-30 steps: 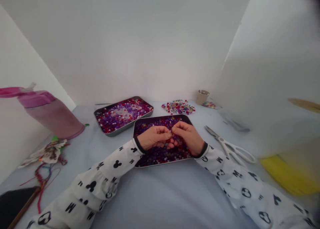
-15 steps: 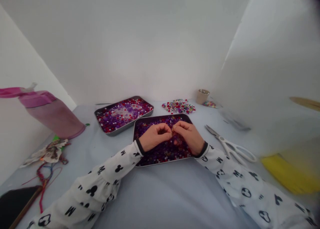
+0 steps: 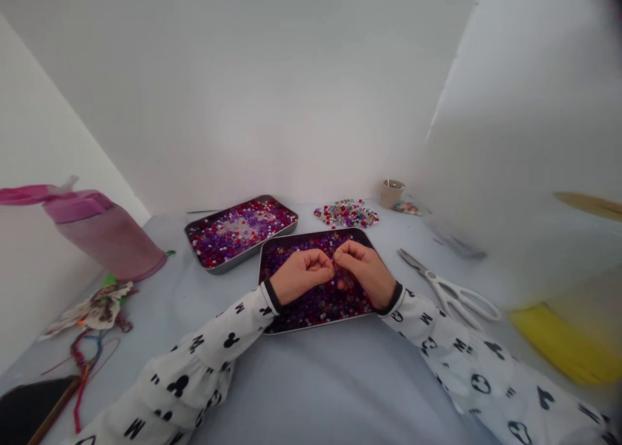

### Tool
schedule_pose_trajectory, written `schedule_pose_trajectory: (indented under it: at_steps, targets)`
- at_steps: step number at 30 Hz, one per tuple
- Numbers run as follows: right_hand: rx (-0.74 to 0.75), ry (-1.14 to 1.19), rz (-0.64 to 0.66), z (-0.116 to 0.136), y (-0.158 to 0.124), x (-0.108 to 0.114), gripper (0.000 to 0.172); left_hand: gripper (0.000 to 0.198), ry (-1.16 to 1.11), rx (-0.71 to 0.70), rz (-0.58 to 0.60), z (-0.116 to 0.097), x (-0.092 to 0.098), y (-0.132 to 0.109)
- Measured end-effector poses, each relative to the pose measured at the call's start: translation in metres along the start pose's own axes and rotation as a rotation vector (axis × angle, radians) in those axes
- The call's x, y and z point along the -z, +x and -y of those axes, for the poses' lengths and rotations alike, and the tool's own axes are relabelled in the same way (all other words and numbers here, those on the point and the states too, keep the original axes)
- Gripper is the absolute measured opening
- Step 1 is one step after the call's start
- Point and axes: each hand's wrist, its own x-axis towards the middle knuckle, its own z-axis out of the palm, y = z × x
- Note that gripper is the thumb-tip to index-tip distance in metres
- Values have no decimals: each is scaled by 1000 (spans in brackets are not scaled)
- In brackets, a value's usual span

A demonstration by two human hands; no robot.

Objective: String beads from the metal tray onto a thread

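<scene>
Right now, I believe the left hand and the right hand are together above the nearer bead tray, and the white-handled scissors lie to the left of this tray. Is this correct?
Not quite: the scissors lie to the right of the nearer bead tray, as the head view shows. The left hand and the right hand are indeed together above this tray.

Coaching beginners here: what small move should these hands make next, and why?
Perhaps draw the right hand slightly away from the left hand, for a clearer look: their pinches almost meet, anything held is too small to see, and the near tray below should catch drops.
</scene>
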Motion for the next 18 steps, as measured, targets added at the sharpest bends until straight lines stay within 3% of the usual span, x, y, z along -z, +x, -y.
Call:
schedule_pose_trajectory:
  at_steps: [8,18]
  targets:
    - [-7,60,25,0,0,-2,18,24,-113,41,14,0,3,-2]
    - [13,22,52,-2,1,-1,18,20,184,-37,-70,-1,3,-7]
